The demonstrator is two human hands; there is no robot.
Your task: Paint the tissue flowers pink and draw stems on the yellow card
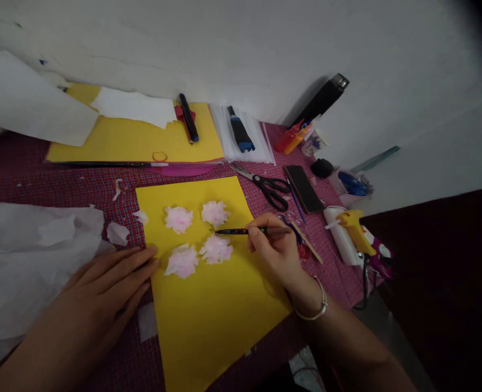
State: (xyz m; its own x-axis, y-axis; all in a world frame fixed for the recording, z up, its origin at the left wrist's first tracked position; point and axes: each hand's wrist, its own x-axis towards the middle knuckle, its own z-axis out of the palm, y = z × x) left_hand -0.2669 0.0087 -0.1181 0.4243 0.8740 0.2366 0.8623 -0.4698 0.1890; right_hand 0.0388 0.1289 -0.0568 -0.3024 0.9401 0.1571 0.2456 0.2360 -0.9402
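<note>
**Pen tip between the paper flowers**

The right hand [275, 247] closes its fingers around a thin dark pen [249, 231]. Whether it is a pen or a fine brush is hard to tell. Its tip lies on the yellow sheet [208, 316], between the two right ones of four pink-white paper flowers [215, 249]. The left hand [110, 275] lies flat with fingers stretched, holding nothing, the fingertips on the left edge of the sheet. The near corner of the sheet is cut off by the lower border. A small cup [312, 144] near the wall is too dim to see inside. A pale box [349, 185] further right holds something blue and unclear. Scissors [267, 187] lie just beyond the sheet
</note>
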